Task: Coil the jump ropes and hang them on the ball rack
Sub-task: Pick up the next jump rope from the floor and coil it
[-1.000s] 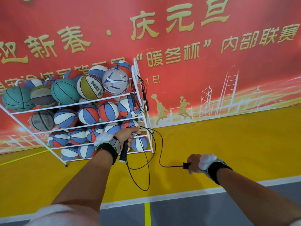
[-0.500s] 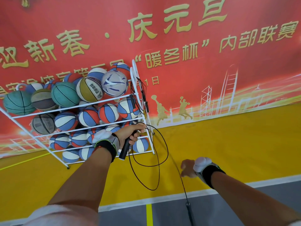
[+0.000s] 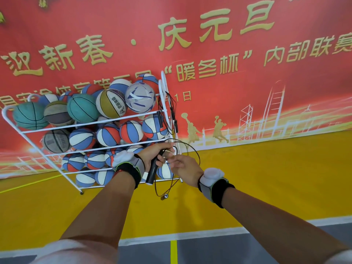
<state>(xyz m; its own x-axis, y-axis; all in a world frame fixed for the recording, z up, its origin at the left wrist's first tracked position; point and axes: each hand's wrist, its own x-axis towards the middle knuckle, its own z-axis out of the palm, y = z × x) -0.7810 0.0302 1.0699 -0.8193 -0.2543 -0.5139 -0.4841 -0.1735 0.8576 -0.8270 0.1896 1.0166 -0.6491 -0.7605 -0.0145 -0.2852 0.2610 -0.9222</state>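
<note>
- Gripping the jump rope (image 3: pixel 152 172) by its black handle, the left hand (image 3: pixel 152 155) holds it before the ball rack (image 3: pixel 57 127).
- Right hand (image 3: pixel 183 166) reaches the cord; blurred fingertips possibly pinch it.
- Loose loops dangle beneath.

Upper frame: banner (image 3: pixel 247 88) glowing red, carrying gold characters, pale gold skyline and player silhouettes.
Left: ball rack (image 3: pixel 57 127) showing white wire.
Upper left: teal ball (image 3: pixel 28 116) wearing black seams.
Lower shelves: panelled balls (image 3: pixel 131 131) alternating red, white, blue.
Rack top: white ball (image 3: pixel 140 98) bearing purple-blue marks.
Centre: jump rope (image 3: pixel 152 173) showing black cord and handle.
Bottom: floor (image 3: pixel 266 178) running yellow, turning grey past white line.
</note>
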